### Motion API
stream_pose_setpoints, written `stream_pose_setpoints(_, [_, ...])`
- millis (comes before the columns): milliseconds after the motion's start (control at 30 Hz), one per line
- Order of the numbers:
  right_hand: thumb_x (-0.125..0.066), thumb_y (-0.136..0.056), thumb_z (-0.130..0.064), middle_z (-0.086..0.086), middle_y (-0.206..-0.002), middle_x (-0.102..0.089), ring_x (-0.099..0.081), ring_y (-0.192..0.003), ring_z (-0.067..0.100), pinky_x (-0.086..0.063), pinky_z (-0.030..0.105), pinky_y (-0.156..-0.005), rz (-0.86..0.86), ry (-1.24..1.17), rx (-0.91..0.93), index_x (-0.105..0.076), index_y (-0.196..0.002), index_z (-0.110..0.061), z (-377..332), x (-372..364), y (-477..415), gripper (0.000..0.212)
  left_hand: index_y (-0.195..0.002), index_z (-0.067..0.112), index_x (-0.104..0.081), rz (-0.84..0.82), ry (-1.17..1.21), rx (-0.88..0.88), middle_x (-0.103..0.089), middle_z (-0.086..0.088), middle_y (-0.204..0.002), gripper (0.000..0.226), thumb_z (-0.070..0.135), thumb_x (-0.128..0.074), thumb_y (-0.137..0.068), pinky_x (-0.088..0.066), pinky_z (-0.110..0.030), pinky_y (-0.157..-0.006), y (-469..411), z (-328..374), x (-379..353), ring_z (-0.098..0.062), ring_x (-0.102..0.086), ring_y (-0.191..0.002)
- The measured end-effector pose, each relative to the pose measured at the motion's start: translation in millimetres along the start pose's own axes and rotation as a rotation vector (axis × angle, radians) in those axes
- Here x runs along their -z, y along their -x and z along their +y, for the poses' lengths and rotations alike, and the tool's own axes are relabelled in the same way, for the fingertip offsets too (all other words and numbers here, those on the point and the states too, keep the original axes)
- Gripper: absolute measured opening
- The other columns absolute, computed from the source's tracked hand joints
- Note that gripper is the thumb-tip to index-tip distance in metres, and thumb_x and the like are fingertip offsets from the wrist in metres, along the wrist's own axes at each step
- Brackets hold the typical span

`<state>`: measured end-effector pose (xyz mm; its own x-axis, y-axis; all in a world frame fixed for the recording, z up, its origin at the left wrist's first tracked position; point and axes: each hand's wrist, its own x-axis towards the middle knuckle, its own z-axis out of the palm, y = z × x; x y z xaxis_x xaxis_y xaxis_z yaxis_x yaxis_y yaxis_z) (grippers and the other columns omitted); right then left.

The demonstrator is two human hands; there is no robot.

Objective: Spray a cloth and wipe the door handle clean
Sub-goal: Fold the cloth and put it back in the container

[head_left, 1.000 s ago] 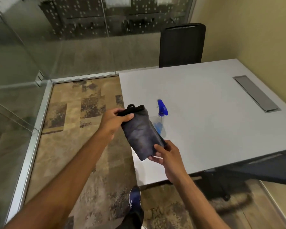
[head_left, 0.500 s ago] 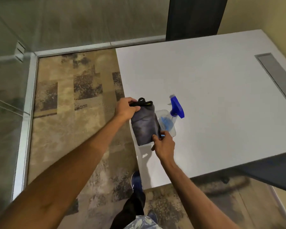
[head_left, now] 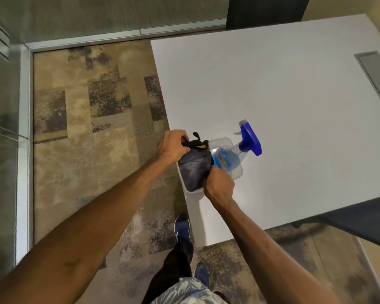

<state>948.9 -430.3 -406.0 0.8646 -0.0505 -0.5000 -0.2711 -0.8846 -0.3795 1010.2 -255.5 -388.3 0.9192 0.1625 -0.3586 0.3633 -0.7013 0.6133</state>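
Note:
A dark grey cloth (head_left: 194, 170) with a black loop at its top is held between both hands, low inside a clear plastic tray (head_left: 236, 174) at the white table's left edge. My left hand (head_left: 172, 148) pinches the cloth's upper corner. My right hand (head_left: 218, 186) grips its lower corner. A clear spray bottle (head_left: 228, 159) with a blue trigger head (head_left: 250, 139) lies tilted in the same tray, just right of the cloth. No door handle is in view.
The white table (head_left: 294, 106) has a grey cable hatch (head_left: 375, 71) at the far right. A black chair (head_left: 266, 9) stands behind it. Glass walls with metal frames (head_left: 24, 150) border the patterned carpet on the left and back. My feet stand by the table's corner.
The view has tilted down and closer to the table. Both hands have lowered the cloth from above the table edge into the tray beside the spray bottle.

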Motion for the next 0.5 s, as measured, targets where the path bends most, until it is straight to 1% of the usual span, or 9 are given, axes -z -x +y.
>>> stream_pose_setpoints(67, [-0.048, -0.105, -0.019, 0.015, -0.11, -0.066, -0.065, -0.089, 0.024, -0.052, 0.034, -0.084, 0.038, 0.02, -0.073, -0.061, -0.106, -0.011, -5, -4, -4, 0.016, -0.103, 0.01, -0.075, -0.028, -0.069, -0.053, -0.071, -0.011, -0.105, 0.023, 0.005, -0.083, -0.082, -0.059, -0.043, -0.087, 0, 0, -2, -0.028, -0.067, -0.1])
stream_pose_setpoints(100, [-0.05, -0.105, -0.024, 0.012, -0.112, -0.067, -0.065, -0.089, 0.02, -0.053, 0.03, -0.084, 0.028, 0.054, -0.074, -0.061, -0.11, -0.012, -6, -5, -7, 0.016, -0.104, 0.009, -0.075, -0.038, -0.095, -0.081, -0.069, -0.012, -0.106, 0.023, 0.006, -0.083, -0.082, -0.058, -0.043, -0.087, -1, -1, -3, -0.028, -0.065, -0.101])
stream_pose_setpoints(133, [-0.052, -0.104, -0.026, 0.01, -0.112, -0.068, -0.066, -0.093, 0.021, -0.053, 0.03, -0.084, -0.005, 0.145, -0.029, -0.061, -0.115, -0.012, -6, -6, -11, 0.02, -0.105, 0.009, -0.074, -0.047, -0.12, -0.104, -0.067, -0.012, -0.107, 0.024, 0.008, -0.083, -0.083, -0.057, -0.044, -0.087, -1, -1, -4, -0.029, -0.064, -0.101])
stream_pose_setpoints(167, [-0.054, -0.103, -0.027, 0.008, -0.11, -0.068, -0.068, -0.096, 0.022, -0.054, 0.032, -0.084, -0.003, 0.218, 0.001, -0.061, -0.117, -0.012, -6, -7, -13, 0.022, -0.106, 0.009, -0.074, -0.052, -0.145, -0.124, -0.065, -0.012, -0.107, 0.024, 0.01, -0.084, -0.084, -0.057, -0.044, -0.085, -1, -1, -5, -0.029, -0.063, -0.101])
stream_pose_setpoints(200, [-0.055, -0.102, -0.028, 0.008, -0.105, -0.068, -0.068, -0.094, 0.022, -0.054, 0.033, -0.082, -0.003, 0.264, 0.035, -0.062, -0.115, -0.013, -7, -6, -14, 0.021, -0.106, 0.009, -0.073, -0.054, -0.172, -0.141, -0.064, -0.012, -0.108, 0.024, 0.011, -0.083, -0.084, -0.055, -0.042, -0.082, -1, -2, -6, -0.028, -0.063, -0.101])
stream_pose_setpoints(267, [-0.056, -0.101, -0.028, 0.006, -0.093, -0.062, -0.059, -0.081, 0.018, -0.05, 0.032, -0.074, -0.05, 0.354, 0.061, -0.062, -0.111, -0.013, -9, -5, -16, 0.018, -0.107, 0.01, -0.072, -0.054, -0.224, -0.176, -0.064, -0.012, -0.108, 0.024, 0.011, -0.082, -0.085, -0.047, -0.037, -0.077, -1, -3, -9, -0.029, -0.061, -0.103])
stream_pose_setpoints(333, [-0.056, -0.101, -0.028, 0.004, -0.088, -0.06, -0.052, -0.076, 0.016, -0.044, 0.031, -0.07, -0.061, 0.394, 0.083, -0.063, -0.109, -0.014, -8, -5, -19, 0.017, -0.109, 0.01, -0.07, -0.062, -0.276, -0.209, -0.065, -0.012, -0.11, 0.027, 0.013, -0.082, -0.085, -0.042, -0.035, -0.078, -1, -5, -11, -0.029, -0.06, -0.106])
stream_pose_setpoints(433, [-0.059, -0.099, -0.032, 0.003, -0.09, -0.06, -0.056, -0.08, 0.017, -0.049, 0.033, -0.074, -0.162, 0.507, 0.122, -0.065, -0.112, -0.016, -6, -3, -19, 0.022, -0.114, 0.01, -0.067, -0.079, -0.36, -0.24, -0.063, -0.012, -0.114, 0.03, 0.018, -0.081, -0.088, -0.045, -0.04, -0.087, 0, -9, -12, -0.029, -0.056, -0.11])
stream_pose_setpoints(500, [-0.061, -0.099, -0.036, 0.006, -0.102, -0.066, -0.064, -0.091, 0.02, -0.053, 0.035, -0.084, -0.192, 0.53, 0.135, -0.064, -0.116, -0.015, -6, -2, -17, 0.027, -0.117, 0.011, -0.065, -0.077, -0.371, -0.237, -0.061, -0.011, -0.116, 0.034, 0.021, -0.081, -0.089, -0.044, -0.04, -0.091, 2, -13, -14, -0.029, -0.054, -0.112])
